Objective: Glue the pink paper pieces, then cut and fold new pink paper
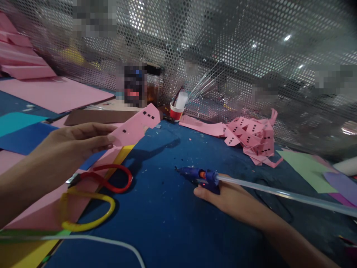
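Between the thumb and fingers of my left hand (80, 139) is a pink paper strip (134, 128) marked with small black squares. It is held up above the table, its free end pointing away to the right. My right hand (220, 195) is wrapped round a blue hot glue gun (199, 175). A long clear glue stick (267, 190) sticks out of the gun's back, and a small red light glows on its side. The nozzle points left, over the blue table and apart from the strip. Scissors with a red and a yellow handle loop (111, 208) lie below my left hand.
A pile of folded pink paper pieces (251, 136) lies at the back right. Behind stands a red and white cup (176, 111) with thin clear sticks, before a perforated metal panel (237, 44). Coloured sheets (309, 169) lie right. A white cord (111, 242) crosses the front left.
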Available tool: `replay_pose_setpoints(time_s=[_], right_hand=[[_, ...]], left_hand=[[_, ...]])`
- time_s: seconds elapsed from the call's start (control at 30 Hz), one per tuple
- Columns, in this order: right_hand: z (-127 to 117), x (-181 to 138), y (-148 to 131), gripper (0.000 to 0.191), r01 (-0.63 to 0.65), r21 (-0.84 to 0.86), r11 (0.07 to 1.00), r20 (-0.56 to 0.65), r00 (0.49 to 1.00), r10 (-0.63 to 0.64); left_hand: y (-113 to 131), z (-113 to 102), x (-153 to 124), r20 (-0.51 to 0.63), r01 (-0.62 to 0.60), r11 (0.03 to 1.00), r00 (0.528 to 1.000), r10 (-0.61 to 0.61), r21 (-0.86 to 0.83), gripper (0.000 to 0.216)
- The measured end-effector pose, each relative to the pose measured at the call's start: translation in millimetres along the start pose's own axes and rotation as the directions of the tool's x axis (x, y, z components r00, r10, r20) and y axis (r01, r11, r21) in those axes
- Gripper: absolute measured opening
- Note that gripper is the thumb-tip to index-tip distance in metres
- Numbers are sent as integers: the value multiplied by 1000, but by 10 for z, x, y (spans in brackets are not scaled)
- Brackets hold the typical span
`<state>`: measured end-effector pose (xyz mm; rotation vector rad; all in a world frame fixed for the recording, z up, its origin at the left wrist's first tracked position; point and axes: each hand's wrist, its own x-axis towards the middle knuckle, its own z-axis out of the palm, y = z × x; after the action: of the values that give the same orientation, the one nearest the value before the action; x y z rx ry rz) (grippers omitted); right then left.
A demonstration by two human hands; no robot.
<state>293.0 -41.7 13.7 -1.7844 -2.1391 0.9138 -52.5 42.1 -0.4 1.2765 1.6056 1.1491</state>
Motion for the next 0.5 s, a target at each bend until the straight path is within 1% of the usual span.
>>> replay_pose_setpoints(time_s=[0.17, 0.3, 0.43, 0.5], right_hand=[[3, 1, -21, 35, 4, 12, 1000, -2, 1000, -4], [-2, 7, 0, 40, 0, 14, 1000, -3, 1000, 0], [-6, 15, 40, 46, -23, 69, 997, -15, 1000, 25], [-7, 17, 53, 48, -19, 110, 994, -20, 1000, 22]], left_hand=[[-7, -3, 5, 5, -14, 1000, 1000, 14, -6, 49], [-17, -4, 9, 9, -9, 1000, 1000, 9, -5, 49], [2, -9, -3, -11, -4, 999, 1000, 5, 45, 45], [11, -17, -7, 6, 12, 997, 1000, -12, 72, 45]])
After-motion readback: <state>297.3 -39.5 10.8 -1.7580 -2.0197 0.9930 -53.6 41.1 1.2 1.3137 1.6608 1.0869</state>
